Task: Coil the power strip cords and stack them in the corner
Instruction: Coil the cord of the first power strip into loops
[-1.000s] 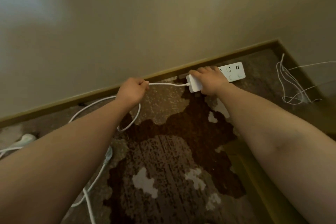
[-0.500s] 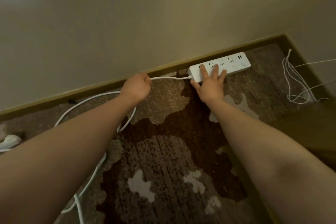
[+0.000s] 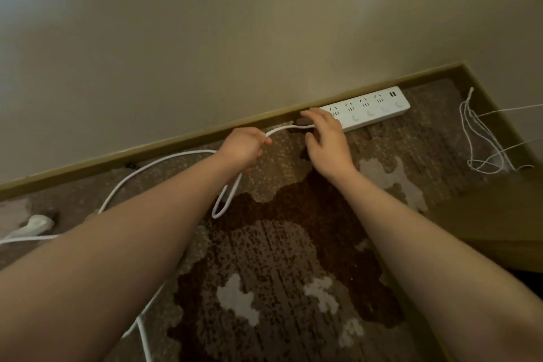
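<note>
A white power strip (image 3: 371, 110) lies on the carpet against the baseboard, near the room corner. Its white cord (image 3: 164, 160) runs left from the strip's end, through my left hand (image 3: 242, 147), and hangs below the fist in a loop (image 3: 224, 200). My left hand grips that cord. My right hand (image 3: 324, 138) hovers at the strip's left end with fingers spread and loosely bent; I cannot tell whether they touch the cord or strip. More cord trails back along the floor under my left arm.
A white plug (image 3: 36, 223) lies on the carpet at the far left. A tangle of thin white wires (image 3: 482, 141) sits in the corner at right. The baseboard (image 3: 147, 150) runs along the wall. A low tan surface (image 3: 499, 214) borders the carpet on the right.
My right hand slid off the strip's sockets to its left end by the cord. My left hand lifted slightly with the cord, and the loop below it hangs longer.
</note>
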`<state>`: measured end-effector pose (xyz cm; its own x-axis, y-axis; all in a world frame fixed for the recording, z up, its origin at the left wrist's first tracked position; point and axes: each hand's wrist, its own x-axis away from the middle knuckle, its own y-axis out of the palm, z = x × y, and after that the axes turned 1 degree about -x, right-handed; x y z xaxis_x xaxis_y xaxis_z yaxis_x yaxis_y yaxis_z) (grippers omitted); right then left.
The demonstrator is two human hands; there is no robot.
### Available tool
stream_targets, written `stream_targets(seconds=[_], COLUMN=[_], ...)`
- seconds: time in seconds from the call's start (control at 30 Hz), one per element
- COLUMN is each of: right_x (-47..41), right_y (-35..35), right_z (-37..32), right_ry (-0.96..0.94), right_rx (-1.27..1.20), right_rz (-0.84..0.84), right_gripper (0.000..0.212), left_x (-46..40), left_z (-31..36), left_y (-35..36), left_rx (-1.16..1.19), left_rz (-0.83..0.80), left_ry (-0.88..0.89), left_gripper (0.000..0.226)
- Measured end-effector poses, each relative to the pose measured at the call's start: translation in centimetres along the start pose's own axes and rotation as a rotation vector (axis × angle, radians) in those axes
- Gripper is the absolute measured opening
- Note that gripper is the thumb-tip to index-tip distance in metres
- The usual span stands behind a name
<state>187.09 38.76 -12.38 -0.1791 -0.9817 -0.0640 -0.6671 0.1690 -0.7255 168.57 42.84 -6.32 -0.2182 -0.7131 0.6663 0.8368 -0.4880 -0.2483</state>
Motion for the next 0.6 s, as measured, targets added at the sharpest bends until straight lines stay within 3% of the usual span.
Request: stream_targets(seconds=[0.07, 0.13, 0.23, 0.5, 0.6], right_x=[0.3, 0.1, -0.3, -2.5, -2.6], right_y=[-0.3, -0.6, -0.7, -1.2, -1.5], right_z=[-1.0, -1.8, -2.8, -4.4, -5.1], right_ry=[-0.026, 0.0, -0.022, 0.069, 0.101], right_rx=[-0.114, -0.169, -0.111, -0.023, 0.037], right_rz=[-0.063, -0.228, -0.417, -0.23, -0.252], right_gripper=[0.044, 0.043, 0.031, 0.019, 0.022], left_x=[0.0, 0.1, 0.6, 3.6, 4.9], left_z=[0.0, -0.1, -0.1, -1.9, -3.4], left_y=[0.5, 0.9, 0.9, -5.5, -10.5], left_rx=[-0.057, -0.122, -0.106, -0.133, -0.486], left_rz=[0.03, 0.04, 0.016, -0.126, 0.019], left_ry=[0.073, 0.158, 0.203, 0.257, 0.43], left_gripper=[0.024, 0.025, 0.026, 0.019, 0.021])
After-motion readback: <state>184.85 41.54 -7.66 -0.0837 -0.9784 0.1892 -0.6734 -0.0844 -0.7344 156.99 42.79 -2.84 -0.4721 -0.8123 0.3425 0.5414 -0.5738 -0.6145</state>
